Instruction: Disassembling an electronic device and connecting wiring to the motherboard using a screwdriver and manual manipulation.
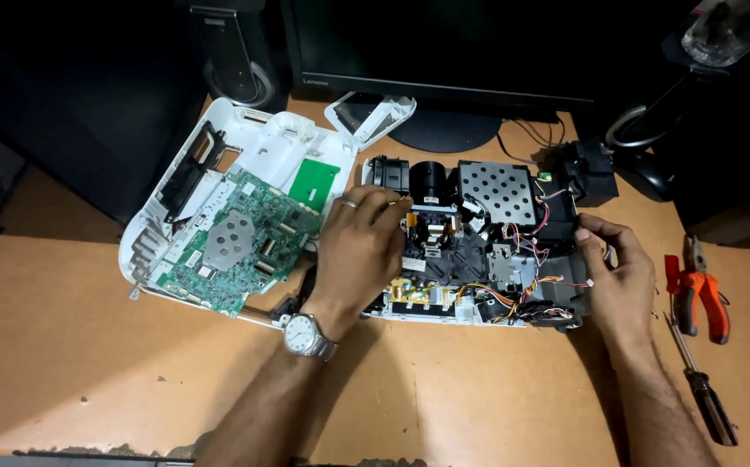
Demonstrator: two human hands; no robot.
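Fingers [390, 210] of both hands touch the opened projector [479, 251] between them

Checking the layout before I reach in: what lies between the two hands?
In the head view, the opened black projector chassis with coloured wires lies between the left hand and right hand.

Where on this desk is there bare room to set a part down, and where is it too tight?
Bare desk lies front-left, below the white cover with the green circuit board. Another patch lies between the forearms, in front of the opened projector chassis. Crowded: the right edge, with the pliers and screwdriver, and the back, by the monitor stand.
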